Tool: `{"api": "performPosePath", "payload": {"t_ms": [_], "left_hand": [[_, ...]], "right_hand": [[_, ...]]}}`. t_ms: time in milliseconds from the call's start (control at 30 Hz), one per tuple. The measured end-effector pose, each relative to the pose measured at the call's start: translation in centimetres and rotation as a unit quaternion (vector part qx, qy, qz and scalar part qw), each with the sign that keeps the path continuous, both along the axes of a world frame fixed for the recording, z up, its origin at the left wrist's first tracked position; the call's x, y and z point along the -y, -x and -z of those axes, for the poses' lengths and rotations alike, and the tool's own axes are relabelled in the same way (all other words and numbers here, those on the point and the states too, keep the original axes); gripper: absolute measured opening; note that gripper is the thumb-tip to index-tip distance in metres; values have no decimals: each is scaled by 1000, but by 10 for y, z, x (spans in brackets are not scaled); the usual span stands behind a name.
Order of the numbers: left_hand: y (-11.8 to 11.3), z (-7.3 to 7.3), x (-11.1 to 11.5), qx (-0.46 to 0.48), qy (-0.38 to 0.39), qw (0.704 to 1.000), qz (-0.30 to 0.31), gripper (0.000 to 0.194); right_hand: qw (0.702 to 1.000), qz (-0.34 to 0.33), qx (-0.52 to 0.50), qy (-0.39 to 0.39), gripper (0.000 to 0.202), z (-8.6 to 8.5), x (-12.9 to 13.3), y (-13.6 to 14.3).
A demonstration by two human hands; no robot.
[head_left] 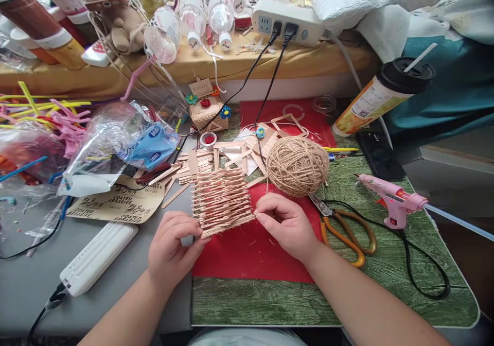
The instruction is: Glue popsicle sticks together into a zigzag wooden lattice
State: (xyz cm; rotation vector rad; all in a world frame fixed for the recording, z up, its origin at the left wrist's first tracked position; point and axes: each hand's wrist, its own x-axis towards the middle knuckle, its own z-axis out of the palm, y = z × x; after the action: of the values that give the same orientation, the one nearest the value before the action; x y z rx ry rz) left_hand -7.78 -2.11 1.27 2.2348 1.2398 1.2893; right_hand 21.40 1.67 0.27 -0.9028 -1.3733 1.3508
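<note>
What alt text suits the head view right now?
The left hand holds a stick stack by its near left corner; the right hand pinches at the near right corner. A twine ball, scissors and a glue gun are to the right.

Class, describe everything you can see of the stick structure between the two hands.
The stick structure looks boxlike, made of pale, wooden-looking craft sticks stacked in many layers with narrow gaps. Twine-like fibers show along its near edge, which slants up to the right in view. The left hand pinches its near left corner; the right hand has fingertips at the near right corner. Whether it rests on the red sheet is unclear.
</note>
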Motion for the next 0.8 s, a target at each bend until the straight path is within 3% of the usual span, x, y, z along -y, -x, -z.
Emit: {"api": "performPosePath", "payload": {"t_ms": [200,500,800], "left_hand": [[2,2,0,-3,-2,1000,-2,28],[6,8,1,25,15,999,-23,29],[10,11,-4,26,11,999,-36,24]], "right_hand": [[1000,-5,20,-19,10,2,0,-3],[988,-2,51,-146,11,1,1,-5],[993,9,62,-98,5,0,2,-1]]}}
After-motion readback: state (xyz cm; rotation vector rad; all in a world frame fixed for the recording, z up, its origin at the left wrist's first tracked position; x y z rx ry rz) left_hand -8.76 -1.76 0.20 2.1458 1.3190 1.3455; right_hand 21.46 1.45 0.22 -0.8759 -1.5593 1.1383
